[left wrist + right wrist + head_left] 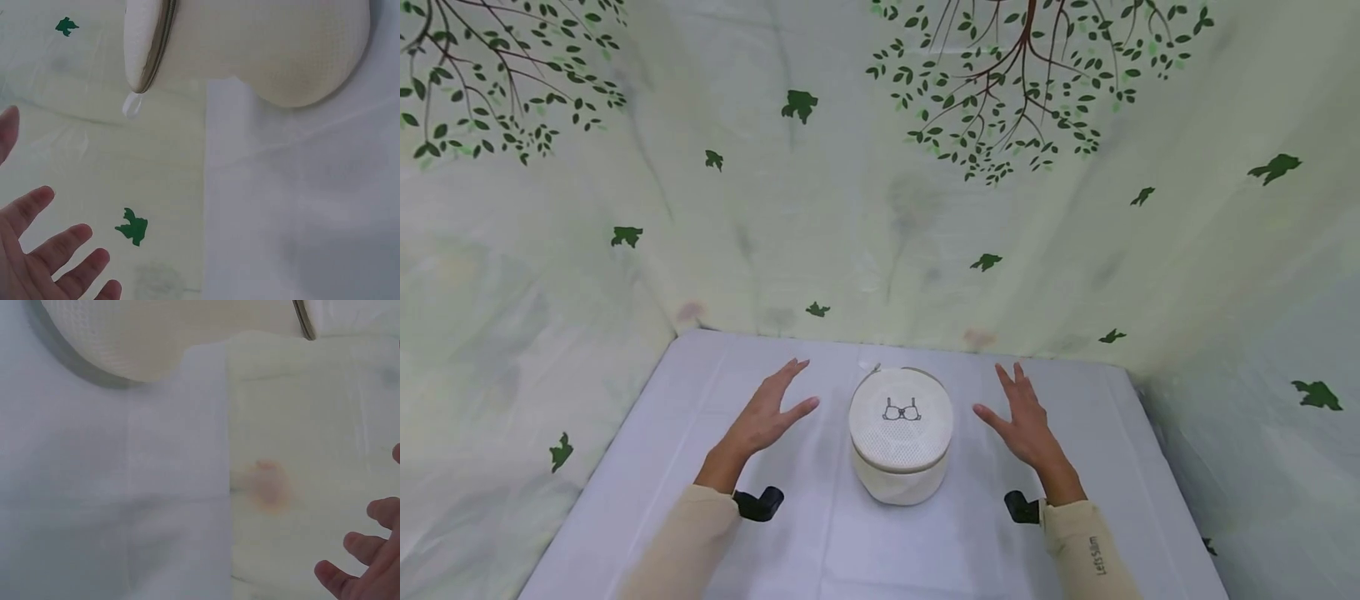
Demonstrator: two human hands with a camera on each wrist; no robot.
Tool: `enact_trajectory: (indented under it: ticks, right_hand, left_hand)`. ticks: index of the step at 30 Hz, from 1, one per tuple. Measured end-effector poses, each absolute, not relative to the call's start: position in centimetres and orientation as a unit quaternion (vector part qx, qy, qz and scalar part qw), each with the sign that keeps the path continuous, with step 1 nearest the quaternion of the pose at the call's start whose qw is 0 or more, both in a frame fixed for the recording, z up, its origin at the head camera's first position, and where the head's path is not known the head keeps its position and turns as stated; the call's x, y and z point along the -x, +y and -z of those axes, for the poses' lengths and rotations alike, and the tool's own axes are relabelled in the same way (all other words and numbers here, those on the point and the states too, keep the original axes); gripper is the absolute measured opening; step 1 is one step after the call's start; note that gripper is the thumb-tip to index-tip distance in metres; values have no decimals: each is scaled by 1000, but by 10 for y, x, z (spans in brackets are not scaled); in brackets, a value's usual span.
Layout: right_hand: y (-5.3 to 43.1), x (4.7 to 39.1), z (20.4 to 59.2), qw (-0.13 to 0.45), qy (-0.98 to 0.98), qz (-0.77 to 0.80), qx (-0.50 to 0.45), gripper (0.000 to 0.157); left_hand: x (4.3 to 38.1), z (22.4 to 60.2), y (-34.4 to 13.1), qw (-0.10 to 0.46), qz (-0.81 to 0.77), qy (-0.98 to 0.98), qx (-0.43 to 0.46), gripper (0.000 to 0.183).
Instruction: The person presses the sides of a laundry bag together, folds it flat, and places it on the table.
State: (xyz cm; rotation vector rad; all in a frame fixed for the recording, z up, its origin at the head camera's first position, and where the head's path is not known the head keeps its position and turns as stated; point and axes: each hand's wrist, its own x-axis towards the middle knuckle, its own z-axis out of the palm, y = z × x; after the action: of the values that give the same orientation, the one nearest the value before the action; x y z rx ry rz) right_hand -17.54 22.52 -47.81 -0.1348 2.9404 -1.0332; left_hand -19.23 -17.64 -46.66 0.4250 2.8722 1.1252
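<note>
A white mesh laundry bag (900, 429), round with a zipped lid and a bra drawing on top, stands upright on the table between the two hands. To its left my left hand (767, 417) is held with fingers spread, apart from the bag. My right hand (1022, 421) mirrors it on the other side, fingers also spread and holding nothing. In the left wrist view the bag (269, 44) shows its zipper and a small pull loop, with the left fingers (65, 247) lower down. The right wrist view catches the bag's lower side (144, 337) and the right fingertips (365, 547).
A white cloth (805, 533) covers the table. Behind and beside it hang pale sheets (865, 208) printed with green leaves and branches. Each wrist carries a black camera mount, the left one (760, 504) and the right one (1021, 507), below the hands.
</note>
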Motion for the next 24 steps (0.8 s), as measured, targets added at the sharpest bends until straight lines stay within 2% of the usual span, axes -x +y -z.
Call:
enact_trajectory:
  ticks: [9, 16, 24]
  right_hand:
    - [205, 174, 496, 22, 920, 389, 42, 84]
    - [189, 176, 506, 44, 897, 439, 4, 91]
    - [171, 176, 513, 54, 848, 525, -39, 80]
  left_hand:
    - [190, 485, -156, 54, -458, 884, -78, 73]
    - [194, 497, -137, 65, -555, 829, -4, 69]
    - [193, 503, -121, 108, -666, 736, 48, 55]
